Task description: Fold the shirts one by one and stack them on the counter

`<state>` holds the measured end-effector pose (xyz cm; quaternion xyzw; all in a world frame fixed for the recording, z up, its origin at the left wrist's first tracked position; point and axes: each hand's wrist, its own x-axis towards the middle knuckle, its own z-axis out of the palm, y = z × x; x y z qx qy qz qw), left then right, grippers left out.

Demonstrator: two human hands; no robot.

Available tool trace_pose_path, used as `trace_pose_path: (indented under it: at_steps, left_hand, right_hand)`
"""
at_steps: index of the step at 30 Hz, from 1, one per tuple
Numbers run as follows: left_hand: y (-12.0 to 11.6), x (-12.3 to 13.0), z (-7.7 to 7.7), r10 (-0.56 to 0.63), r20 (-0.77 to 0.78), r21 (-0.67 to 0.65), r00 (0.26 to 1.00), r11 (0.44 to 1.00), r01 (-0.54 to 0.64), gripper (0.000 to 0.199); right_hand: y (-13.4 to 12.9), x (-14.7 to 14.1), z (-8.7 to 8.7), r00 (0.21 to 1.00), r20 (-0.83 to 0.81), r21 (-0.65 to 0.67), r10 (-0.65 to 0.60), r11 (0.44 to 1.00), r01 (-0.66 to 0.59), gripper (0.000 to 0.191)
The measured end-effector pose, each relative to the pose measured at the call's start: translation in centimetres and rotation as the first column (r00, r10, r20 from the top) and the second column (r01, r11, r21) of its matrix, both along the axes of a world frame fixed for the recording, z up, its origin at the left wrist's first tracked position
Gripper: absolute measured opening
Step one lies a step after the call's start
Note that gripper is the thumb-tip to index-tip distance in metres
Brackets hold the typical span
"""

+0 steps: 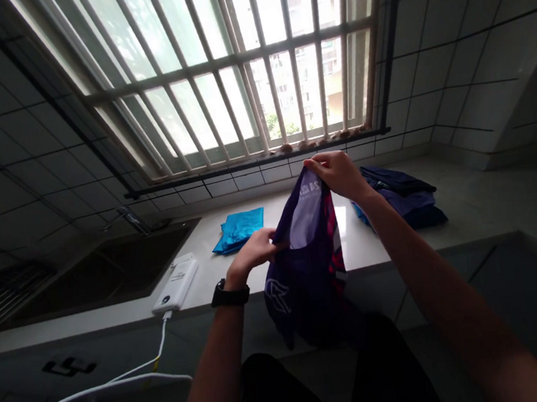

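Observation:
A purple jersey (305,274) with pink-and-white patterned panels and a white logo hangs in front of me, its pale inner side showing near the top. My right hand (335,175) pinches its top edge and lifts it. My left hand (254,251) grips the jersey's left edge lower down, with a black watch (229,293) on that wrist. The jersey's lower end hangs below the counter edge, over my dark clothing.
A folded bright blue cloth (239,229) and a pile of dark garments (397,197) lie on the white counter (362,242). A white power bank (176,286) trails a cable. A dark sink (98,270) is set into the counter at left, under a barred window (230,64).

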<state>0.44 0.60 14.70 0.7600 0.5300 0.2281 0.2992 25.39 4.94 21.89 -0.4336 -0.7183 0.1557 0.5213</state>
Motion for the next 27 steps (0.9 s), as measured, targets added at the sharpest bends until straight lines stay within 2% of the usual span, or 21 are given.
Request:
trace_pose_path:
  at_steps: [1,3,5,8,10,12,14,15,16,18,20,21,23,25,27]
  left_hand:
    - [0.4,-0.6,0.5,0.101,0.01,0.017,0.995,0.995,-0.101,0.04]
    - [1.0,-1.8,1.8,0.299,0.041,0.084,0.953,0.95,-0.301,0.043]
    - [1.4,-2.5,3.4,0.435,0.062,0.177,0.898,0.881,-0.439,0.046]
    - [1.8,-2.6,5.1,0.524,0.048,0.277,0.851,0.811,-0.515,0.047]
    - [2.5,-2.3,5.5,0.544,0.031,0.279,0.838,0.801,-0.53,0.043]
    - [3.7,-1.9,5.1,0.539,0.021,0.273,0.842,0.807,-0.524,0.033]
    - [5.2,-1.5,4.0,0.509,0.016,0.308,0.86,0.816,-0.489,0.024]
    - [5.8,-1.2,3.2,0.485,0.015,0.335,0.874,0.821,-0.462,0.026]
    - [6.3,-1.0,2.1,0.45,0.005,0.36,0.893,0.832,-0.422,0.036]
    - [7.0,-0.7,-0.5,0.35,-0.058,0.366,0.935,0.879,-0.306,0.069]
    - [7.1,-0.7,-3.5,0.198,-0.221,0.295,0.955,0.947,-0.129,0.088]
    - [7.0,-0.8,-5.0,0.112,-0.298,0.227,0.948,0.973,-0.043,0.089]
    - [6.8,-1.1,-7.7,0.008,-0.397,0.125,0.918,0.991,0.045,0.075]
    - [6.7,-1.3,-9.8,0.03,-0.441,0.121,0.897,0.992,0.026,0.061]
    - [6.7,-1.5,-11.1,0.128,-0.467,0.167,0.875,0.984,-0.055,0.059]
  right_hand:
    - [0.4,0.7,0.1,0.998,0.018,0.007,-0.064,0.998,0.064,0.037]
    - [1.3,2.1,-0.1,0.985,0.044,-0.007,-0.165,0.986,0.166,0.028]
    - [2.3,2.8,-0.7,0.984,0.048,-0.081,-0.173,0.981,0.176,0.018]
    - [3.6,2.6,-1.9,0.994,-0.018,-0.275,-0.108,0.956,0.099,0.016]
    - [4.4,1.9,-2.8,0.992,-0.085,-0.406,-0.088,0.913,0.047,0.022]
    - [5.1,1.1,-3.6,0.986,-0.137,-0.483,-0.095,0.875,0.018,0.028]
    - [5.7,0.4,-4.6,0.982,-0.152,-0.491,-0.116,0.871,0.027,0.036]
    - [5.9,0.2,-5.1,0.984,-0.128,-0.467,-0.124,0.883,0.05,0.042]
    - [6.0,0.0,-5.8,0.989,-0.078,-0.428,-0.126,0.9,0.081,0.05]
    - [5.6,-0.3,-7.3,0.991,0.094,-0.322,-0.092,0.939,0.118,0.068]
    - [4.5,-0.6,-9.2,0.953,0.302,-0.252,-0.031,0.961,0.111,0.077]
    - [3.6,-0.8,-10.1,0.919,0.395,-0.248,-0.007,0.962,0.114,0.076]
    - [1.5,-1.4,-11.9,0.839,0.545,-0.265,-0.008,0.947,0.181,0.068]
    - [-0.7,-2.1,-13.4,0.77,0.636,-0.274,-0.045,0.92,0.28,0.059]
    - [-2.3,-2.7,-14.4,0.729,0.683,-0.305,-0.045,0.89,0.34,0.051]
